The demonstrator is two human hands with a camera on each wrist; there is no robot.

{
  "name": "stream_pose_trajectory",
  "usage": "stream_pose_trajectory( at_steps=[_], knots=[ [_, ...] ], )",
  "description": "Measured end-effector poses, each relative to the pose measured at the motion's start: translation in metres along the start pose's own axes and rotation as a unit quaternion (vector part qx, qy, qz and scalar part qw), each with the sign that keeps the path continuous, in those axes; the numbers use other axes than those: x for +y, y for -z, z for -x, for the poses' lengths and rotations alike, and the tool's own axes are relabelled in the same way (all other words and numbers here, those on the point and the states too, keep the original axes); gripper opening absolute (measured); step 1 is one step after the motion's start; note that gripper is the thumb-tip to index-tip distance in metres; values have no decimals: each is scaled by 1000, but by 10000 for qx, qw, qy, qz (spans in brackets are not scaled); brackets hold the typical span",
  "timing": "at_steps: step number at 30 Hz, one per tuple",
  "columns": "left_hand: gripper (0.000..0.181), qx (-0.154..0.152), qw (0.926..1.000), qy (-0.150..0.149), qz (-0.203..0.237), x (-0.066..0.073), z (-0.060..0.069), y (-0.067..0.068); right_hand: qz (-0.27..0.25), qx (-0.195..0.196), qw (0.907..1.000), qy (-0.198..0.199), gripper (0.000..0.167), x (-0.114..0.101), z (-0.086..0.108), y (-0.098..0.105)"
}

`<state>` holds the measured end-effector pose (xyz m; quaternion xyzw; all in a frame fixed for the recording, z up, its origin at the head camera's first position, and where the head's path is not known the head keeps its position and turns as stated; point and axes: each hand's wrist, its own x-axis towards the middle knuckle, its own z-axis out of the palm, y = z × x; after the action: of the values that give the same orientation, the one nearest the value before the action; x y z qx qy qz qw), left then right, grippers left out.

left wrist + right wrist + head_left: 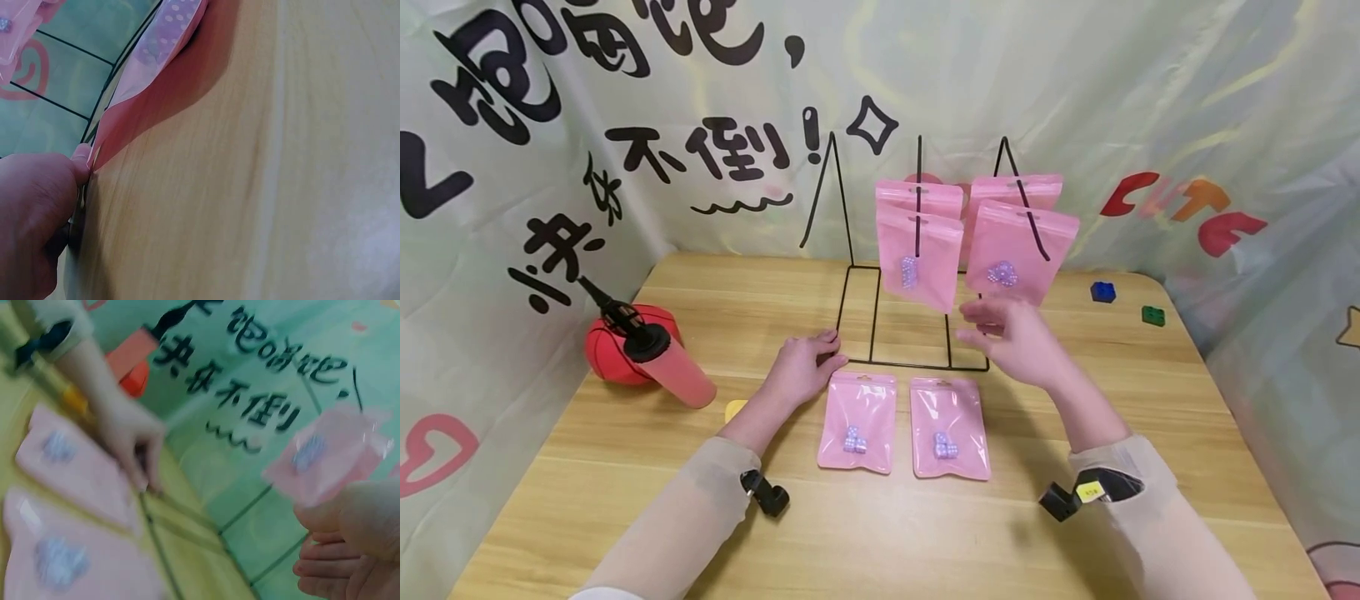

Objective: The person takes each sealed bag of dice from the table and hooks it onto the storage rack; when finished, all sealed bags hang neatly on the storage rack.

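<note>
A black wire display rack (910, 365) stands on the table with upright prongs. My left hand (797, 367) pinches its front left corner between thumb and fingers; the right wrist view also shows this left hand (134, 434). Pink zip bags with lilac dotted dice hang on the middle prong (925, 262) and right prong (1000, 242). Just below the right-hand bags is my right hand (1015, 337), its fingers loosely extended and holding nothing. Two more pink bags lie flat before the rack, a left one (857, 408) and a right one (951, 417).
At the left lie a red ball-shaped object (613, 358) and a pink bottle with a black top (681, 375). A yellow item (735, 408) is partly hidden by my left forearm. Blue (1102, 292) and green (1153, 316) toy bricks sit at the back right. A printed cloth (1075, 100) hangs behind.
</note>
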<state>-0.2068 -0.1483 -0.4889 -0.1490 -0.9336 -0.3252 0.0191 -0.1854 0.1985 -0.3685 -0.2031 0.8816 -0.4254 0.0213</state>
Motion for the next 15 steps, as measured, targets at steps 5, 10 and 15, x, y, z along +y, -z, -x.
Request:
stream_pose_trajectory(
  at_steps=[5, 10, 15],
  knots=[
    [44, -18, 10000, 14, -5, 0, 0, -1, 709, -149, 9974, 19, 49, 33, 16, -6],
    [44, -9, 10000, 28, -9, 0, 0, -1, 1180, -79, 9930, 11, 53, 61, 22, -13],
    [44, 5, 10000, 8, 10, 0, 1, 0, 1785, -82, 9839, 92, 57, 84, 24, -25]
  ],
)
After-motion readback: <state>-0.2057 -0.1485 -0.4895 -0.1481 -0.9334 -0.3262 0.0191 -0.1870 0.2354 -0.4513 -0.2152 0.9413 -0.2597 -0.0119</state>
